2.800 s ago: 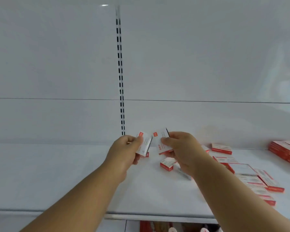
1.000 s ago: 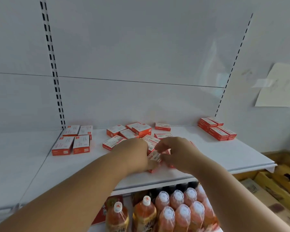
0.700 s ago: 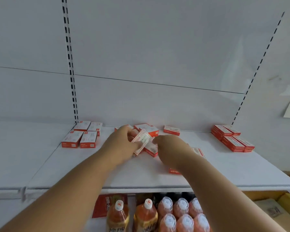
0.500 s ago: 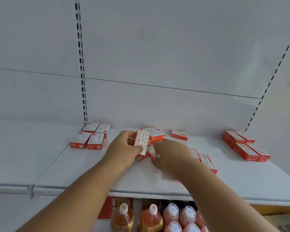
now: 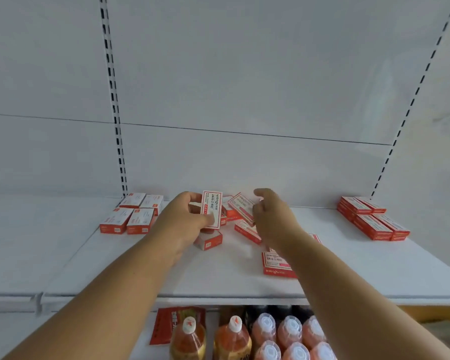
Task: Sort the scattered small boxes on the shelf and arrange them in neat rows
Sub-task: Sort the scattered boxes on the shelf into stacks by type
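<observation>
We hold one box; the pile lies just beyond our right hand.

Left hand (image 5: 185, 222) pinches an upright box (image 5: 211, 213), long axis vertical; right hand (image 5: 273, 216), fingers loosely curled and holding nothing, is nearest the tilted box (image 5: 240, 207) in the pile; the neat row (image 5: 133, 216) lies left.

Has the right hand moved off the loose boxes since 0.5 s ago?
Yes. The right hand has lifted toward the back wall, fingers loosely curled, holding nothing.

Soft, even, fairly bright light fills the scene, perhaps from overhead. The white metal shelf (image 5: 348, 268) carries only faint shadows under the forearms. A pale sheen marks the white back panel (image 5: 244, 74) at right. Slotted black-and-white uprights (image 5: 113, 100) bow outward with wide-angle distortion. Detail is soft throughout.
</observation>
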